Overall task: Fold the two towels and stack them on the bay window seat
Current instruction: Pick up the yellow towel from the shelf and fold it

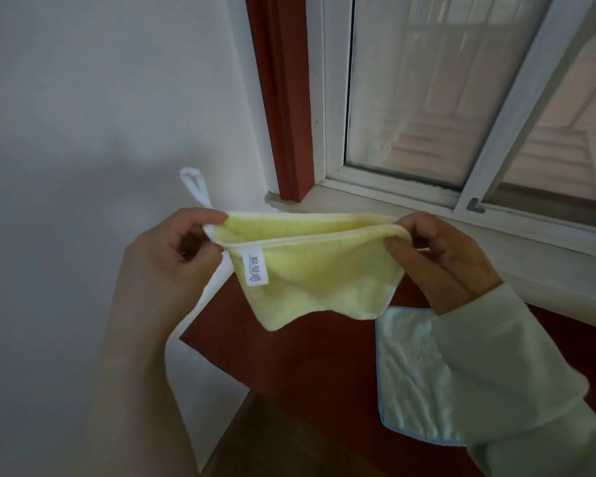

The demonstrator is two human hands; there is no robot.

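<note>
L hand, R hand pinch yellow towel horiz.

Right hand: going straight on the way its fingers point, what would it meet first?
Probably the left hand, pinching the other end of the yellow towel that the right hand holds; only slack towel lies between them. Depth is unclear.

A white tag hangs from the near top hem of the yellow towel, toward its left end. It carries a column of dark characters (Chinese, by their look) with a small flourish, too blurred to read.
</note>
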